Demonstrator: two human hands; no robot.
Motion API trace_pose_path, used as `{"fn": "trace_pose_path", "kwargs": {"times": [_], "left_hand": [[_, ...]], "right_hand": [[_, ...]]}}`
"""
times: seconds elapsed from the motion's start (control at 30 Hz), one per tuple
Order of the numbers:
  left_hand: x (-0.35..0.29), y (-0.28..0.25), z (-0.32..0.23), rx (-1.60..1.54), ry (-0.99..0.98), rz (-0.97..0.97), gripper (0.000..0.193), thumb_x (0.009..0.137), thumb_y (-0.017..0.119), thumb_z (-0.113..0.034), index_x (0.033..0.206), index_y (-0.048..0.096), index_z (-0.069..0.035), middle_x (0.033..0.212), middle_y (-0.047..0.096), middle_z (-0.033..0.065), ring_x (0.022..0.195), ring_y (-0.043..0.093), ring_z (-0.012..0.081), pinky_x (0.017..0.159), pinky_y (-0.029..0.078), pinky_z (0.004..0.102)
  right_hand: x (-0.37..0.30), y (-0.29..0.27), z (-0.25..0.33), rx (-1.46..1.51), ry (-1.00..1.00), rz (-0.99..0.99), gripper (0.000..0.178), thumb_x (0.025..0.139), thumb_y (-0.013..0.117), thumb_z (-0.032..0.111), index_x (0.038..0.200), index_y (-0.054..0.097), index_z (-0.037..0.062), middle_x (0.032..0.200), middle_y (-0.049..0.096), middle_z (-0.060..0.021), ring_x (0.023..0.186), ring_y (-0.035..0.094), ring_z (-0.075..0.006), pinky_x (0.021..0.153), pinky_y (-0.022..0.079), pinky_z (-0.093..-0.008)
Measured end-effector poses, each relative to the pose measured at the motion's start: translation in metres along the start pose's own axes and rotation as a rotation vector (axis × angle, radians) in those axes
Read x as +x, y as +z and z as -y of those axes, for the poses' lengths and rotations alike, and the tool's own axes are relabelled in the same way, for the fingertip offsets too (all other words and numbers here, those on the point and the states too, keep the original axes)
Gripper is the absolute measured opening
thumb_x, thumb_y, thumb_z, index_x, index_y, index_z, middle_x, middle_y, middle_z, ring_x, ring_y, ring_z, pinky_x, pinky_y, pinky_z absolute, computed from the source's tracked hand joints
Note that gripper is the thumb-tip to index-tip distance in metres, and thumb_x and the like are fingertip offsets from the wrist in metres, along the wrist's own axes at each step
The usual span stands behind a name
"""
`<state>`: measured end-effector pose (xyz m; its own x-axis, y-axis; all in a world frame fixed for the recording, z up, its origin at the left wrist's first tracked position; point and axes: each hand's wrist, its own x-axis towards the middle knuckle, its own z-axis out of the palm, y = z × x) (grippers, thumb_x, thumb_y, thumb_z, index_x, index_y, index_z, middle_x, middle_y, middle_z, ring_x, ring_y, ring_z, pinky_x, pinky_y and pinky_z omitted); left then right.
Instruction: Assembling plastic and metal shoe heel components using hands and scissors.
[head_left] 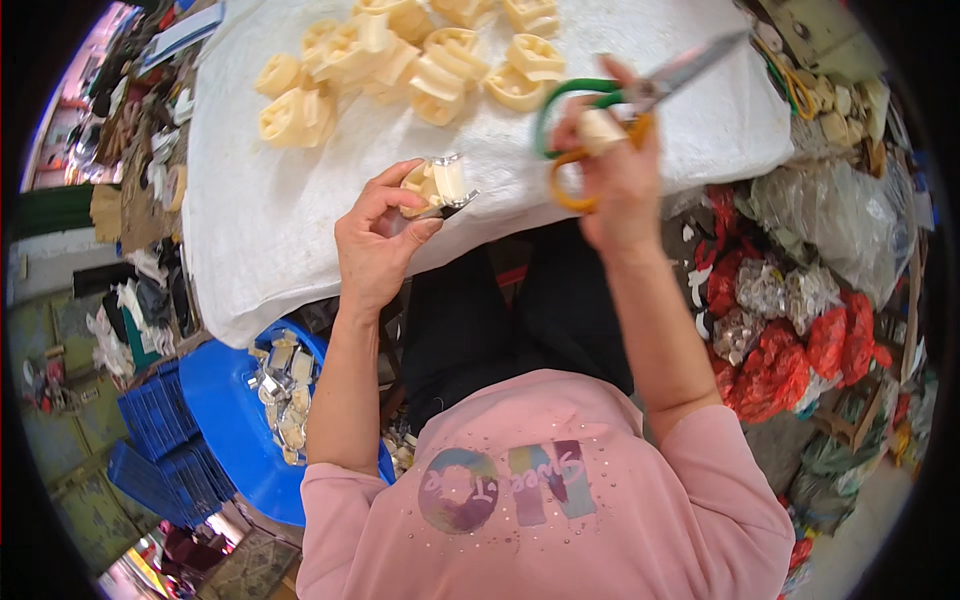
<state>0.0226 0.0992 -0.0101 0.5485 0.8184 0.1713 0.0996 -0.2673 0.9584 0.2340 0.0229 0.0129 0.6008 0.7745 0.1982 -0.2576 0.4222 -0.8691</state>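
Note:
My left hand (pixel 378 232) pinches a small cream-coloured curved piece (pixel 424 184) between thumb and fingers, over the near edge of the white-covered table (pixel 310 235). A shiny silver strip (pixel 462 198) shows along that piece's right side; its exact kind I cannot make out. To the right, my right hand (pixel 618 180) is closed on a pair of scissors (pixel 655 92) with one green and one orange handle loop. Their blades point up and to the right, away from the held piece, and are blurred by motion. One finger has a pale wrap (pixel 601 131).
Several cream, rolled-looking pieces (pixel 365 55) lie in a heap at the table's far side. A blue basin (pixel 225 400) at lower left holds cream and silver pieces. Blue crates (pixel 165 450) stand beside it. Red plastic bags (pixel 775 370) and clear plastic (pixel 840 215) crowd the right.

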Motion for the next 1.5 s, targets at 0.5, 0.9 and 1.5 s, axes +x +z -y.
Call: {"fn": "trace_pose_path", "kwargs": {"times": [0.5,0.9,1.5], "left_hand": [[-0.238,-0.152,0.040,0.805,-0.453,-0.980,0.053,0.070,0.069,-0.003,0.119,0.050,-0.007,0.116,0.048,0.0140,0.109,0.046,0.0297,0.093,0.037,0.0368],[-0.278,-0.119,0.050,1.421,-0.810,-0.696,0.050,0.074,0.070,-0.028,0.121,0.056,-0.022,0.137,0.034,0.0145,0.132,0.014,0.0425,0.104,0.015,0.0545],[-0.365,-0.103,0.051,1.458,-0.910,-0.522,0.046,0.068,0.072,-0.019,0.112,0.059,-0.018,0.136,0.037,0.0043,0.131,0.023,0.0349,0.102,0.022,0.0554]], "right_hand": [[0.135,-0.222,0.028,-2.091,-0.316,-0.100,0.046,0.082,0.057,0.022,0.127,0.052,0.0220,0.123,0.053,-0.0153,0.110,0.051,-0.0325,0.090,0.042,-0.0431],[0.076,-0.118,-0.019,-1.690,-0.655,0.121,0.038,0.081,0.055,0.007,0.119,0.056,0.0049,0.121,0.049,-0.0173,0.116,0.042,-0.0325,0.099,0.031,-0.0421],[0.083,-0.130,-0.020,-1.537,-0.500,0.053,0.027,0.085,0.053,0.011,0.107,0.060,-0.0018,0.104,0.060,-0.0153,0.095,0.057,-0.0291,0.083,0.044,-0.0358]]}}
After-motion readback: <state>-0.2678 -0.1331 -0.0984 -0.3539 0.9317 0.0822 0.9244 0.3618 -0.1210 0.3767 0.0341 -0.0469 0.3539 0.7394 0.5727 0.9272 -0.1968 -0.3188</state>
